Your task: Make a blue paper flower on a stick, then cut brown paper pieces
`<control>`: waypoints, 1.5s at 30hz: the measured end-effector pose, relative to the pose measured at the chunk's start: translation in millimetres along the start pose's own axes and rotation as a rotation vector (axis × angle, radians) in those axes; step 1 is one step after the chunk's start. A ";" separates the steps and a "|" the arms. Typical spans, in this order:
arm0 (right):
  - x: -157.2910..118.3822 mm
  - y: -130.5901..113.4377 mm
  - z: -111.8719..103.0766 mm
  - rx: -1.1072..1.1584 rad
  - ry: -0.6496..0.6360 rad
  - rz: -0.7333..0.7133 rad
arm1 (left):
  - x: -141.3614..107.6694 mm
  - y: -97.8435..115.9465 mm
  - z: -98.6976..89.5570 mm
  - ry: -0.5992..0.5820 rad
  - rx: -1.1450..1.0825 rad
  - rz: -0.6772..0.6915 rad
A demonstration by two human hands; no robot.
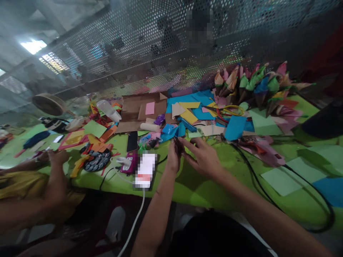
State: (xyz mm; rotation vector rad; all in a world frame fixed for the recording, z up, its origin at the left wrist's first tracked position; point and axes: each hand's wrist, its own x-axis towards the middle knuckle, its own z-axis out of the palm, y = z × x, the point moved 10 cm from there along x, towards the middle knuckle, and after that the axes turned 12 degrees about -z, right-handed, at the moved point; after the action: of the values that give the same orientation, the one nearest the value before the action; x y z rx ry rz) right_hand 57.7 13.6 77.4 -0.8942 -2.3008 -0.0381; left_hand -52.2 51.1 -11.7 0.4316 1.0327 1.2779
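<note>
Near the front middle of the green table, my left hand (174, 155) is closed around the dark lower part of a small cone-shaped piece whose blue top (181, 130) points up and away. My right hand (203, 156) is beside it, fingers spread and bent toward the cone, with thumb and fingertips at its dark base. Whether the right fingertips grip or only touch the cone is too small to tell. Just beyond lie crumpled blue material (168, 131) and a purple piece (160, 119).
A blurred phone (146, 169) with a white cable and a pink power socket (129, 163) lie left. Finished-looking cones (252, 84) stand at the back right. A pink glue gun (265, 151) with black cable lies right. Another person's hand (57, 157) is at far left.
</note>
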 end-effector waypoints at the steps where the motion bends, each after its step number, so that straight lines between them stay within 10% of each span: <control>1: 0.0 0.3 0.0 -0.018 -0.003 0.003 | 1.2 0.3 -2.5 0.019 0.031 0.016; 12: -1.3 2.2 0.6 -0.090 -0.015 0.007 | -9.5 14.8 -10.5 0.164 0.588 0.140; 45: -0.2 3.1 0.0 -0.135 -0.061 0.006 | -21.3 34.4 15.2 0.103 0.889 0.560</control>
State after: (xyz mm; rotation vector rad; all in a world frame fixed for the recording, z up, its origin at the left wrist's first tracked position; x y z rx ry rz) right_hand 59.7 15.8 76.6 -0.9826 -2.3743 -0.1675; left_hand -58.3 45.5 30.7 1.4194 1.6205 1.2651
